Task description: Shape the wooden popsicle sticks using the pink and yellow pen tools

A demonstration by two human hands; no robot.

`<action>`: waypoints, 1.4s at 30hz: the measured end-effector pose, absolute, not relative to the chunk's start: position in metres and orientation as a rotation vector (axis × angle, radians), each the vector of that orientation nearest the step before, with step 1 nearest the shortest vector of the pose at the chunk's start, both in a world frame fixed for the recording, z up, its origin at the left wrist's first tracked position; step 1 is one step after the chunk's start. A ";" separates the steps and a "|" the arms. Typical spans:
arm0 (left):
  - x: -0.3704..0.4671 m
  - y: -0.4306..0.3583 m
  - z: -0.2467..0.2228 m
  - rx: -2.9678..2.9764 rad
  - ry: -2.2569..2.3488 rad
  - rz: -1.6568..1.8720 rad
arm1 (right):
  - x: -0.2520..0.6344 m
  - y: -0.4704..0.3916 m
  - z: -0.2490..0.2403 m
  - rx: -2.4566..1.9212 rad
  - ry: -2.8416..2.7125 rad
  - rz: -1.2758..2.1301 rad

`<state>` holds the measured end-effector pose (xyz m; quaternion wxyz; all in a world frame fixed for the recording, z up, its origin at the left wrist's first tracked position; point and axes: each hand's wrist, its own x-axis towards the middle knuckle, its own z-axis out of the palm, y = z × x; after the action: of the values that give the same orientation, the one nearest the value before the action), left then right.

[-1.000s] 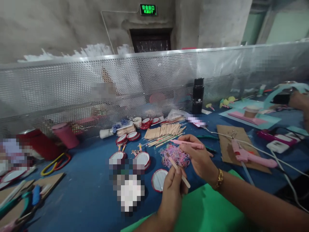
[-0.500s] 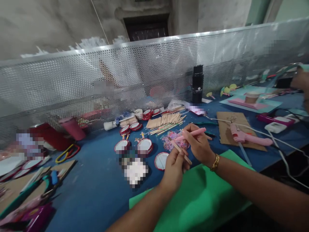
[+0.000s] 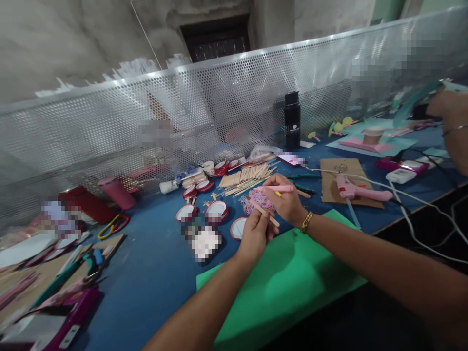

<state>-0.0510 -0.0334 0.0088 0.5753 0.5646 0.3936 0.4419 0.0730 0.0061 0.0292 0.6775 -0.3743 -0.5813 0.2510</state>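
My left hand is closed on a flat wooden craft stick, which slants out past the fingertips. In my right hand, fingers wrap a pink pen, held nearly level just above the stick; whether its tip touches the stick I cannot tell. Behind both hands lies a tangle of colourful rubber bands. A white disc with a red rim sits left of my left hand. Under my forearms spreads a green cloth.
Craft sticks lie piled behind the rubber bands, near a black bottle. Red-rimmed discs with handles stand left. A pink glue gun rests on cardboard, cables beside it. Another person's hand works far right.
The view has shifted a little, so most things sit slightly differently in frame. The pink pen is tilted flatter now. Both hands keep their holds; the other person's hand has moved further into view.
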 end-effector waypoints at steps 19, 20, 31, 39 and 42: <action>-0.050 -0.029 0.008 1.367 0.918 0.996 | 0.077 0.003 0.021 -0.831 -1.295 0.724; -0.051 -0.029 0.008 1.372 0.914 0.988 | 0.077 0.003 0.020 -0.833 -1.300 0.716; -0.051 -0.032 0.009 1.362 0.927 0.999 | 0.076 0.001 0.019 -0.851 -1.344 0.657; -0.052 -0.031 0.010 1.369 0.944 1.008 | 0.080 0.009 0.019 -0.899 -1.331 0.511; -0.052 -0.031 0.010 1.369 0.948 1.015 | 0.080 0.008 0.019 -0.892 -1.325 0.499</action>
<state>-0.0523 -0.0305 0.0098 0.5611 0.5811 0.4023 0.4309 0.0801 0.0083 0.0190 0.6700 -0.3959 -0.5877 0.2213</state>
